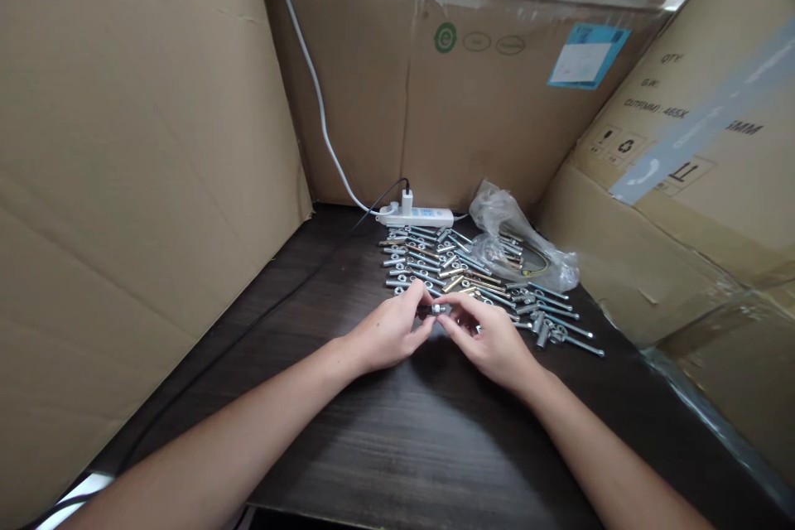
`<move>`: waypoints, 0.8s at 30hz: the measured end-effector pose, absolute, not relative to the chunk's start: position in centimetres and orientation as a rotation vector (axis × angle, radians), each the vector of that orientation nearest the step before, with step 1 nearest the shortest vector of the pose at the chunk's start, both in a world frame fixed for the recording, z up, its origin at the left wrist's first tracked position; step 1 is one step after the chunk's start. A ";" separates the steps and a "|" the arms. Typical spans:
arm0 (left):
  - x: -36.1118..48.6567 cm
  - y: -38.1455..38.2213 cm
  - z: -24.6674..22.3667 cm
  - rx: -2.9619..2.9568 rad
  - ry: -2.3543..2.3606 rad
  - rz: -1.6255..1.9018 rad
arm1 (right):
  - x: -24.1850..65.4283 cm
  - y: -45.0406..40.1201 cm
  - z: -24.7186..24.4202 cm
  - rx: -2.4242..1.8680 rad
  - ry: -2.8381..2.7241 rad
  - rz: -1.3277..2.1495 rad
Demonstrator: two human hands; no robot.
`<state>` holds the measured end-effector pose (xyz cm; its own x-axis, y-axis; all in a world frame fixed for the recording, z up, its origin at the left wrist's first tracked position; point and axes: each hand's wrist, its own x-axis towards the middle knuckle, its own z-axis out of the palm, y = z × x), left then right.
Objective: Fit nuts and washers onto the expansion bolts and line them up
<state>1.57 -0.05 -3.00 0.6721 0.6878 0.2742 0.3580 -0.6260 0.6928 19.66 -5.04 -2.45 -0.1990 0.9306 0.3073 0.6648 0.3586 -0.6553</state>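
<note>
My left hand (397, 327) and my right hand (488, 335) meet over the dark table, fingertips almost touching. Between them is a small metal bolt (438, 310) with a silvery nut near its end, lying roughly level. The left fingers pinch its left part and cover most of it. At the other end, the right thumb and forefinger close around the tip. Just beyond both hands lie several rows of loose hardware: long bolts (577, 332), metal sleeves (542, 336), nuts and washers, some silver and some brass-coloured.
A white power strip (428, 217) with a plugged-in charger sits behind the hardware. A clear plastic bag (506, 224) lies at the back right. One black cable (273, 313) crosses the table's left side. Tall cardboard boxes (348, 99) wall in the left, back and right.
</note>
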 end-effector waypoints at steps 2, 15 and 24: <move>1.5 -0.2 -2.7 2.301 0.800 0.683 | 19.7 -5.1 -2.4 -1.394 -1.945 0.511; 1.8 -1.1 -2.0 2.457 0.673 0.625 | 19.2 -5.0 -2.9 -1.299 -1.902 0.713; 1.4 0.0 -2.3 2.277 0.793 0.704 | 20.0 -5.0 -2.6 -1.369 -1.756 0.491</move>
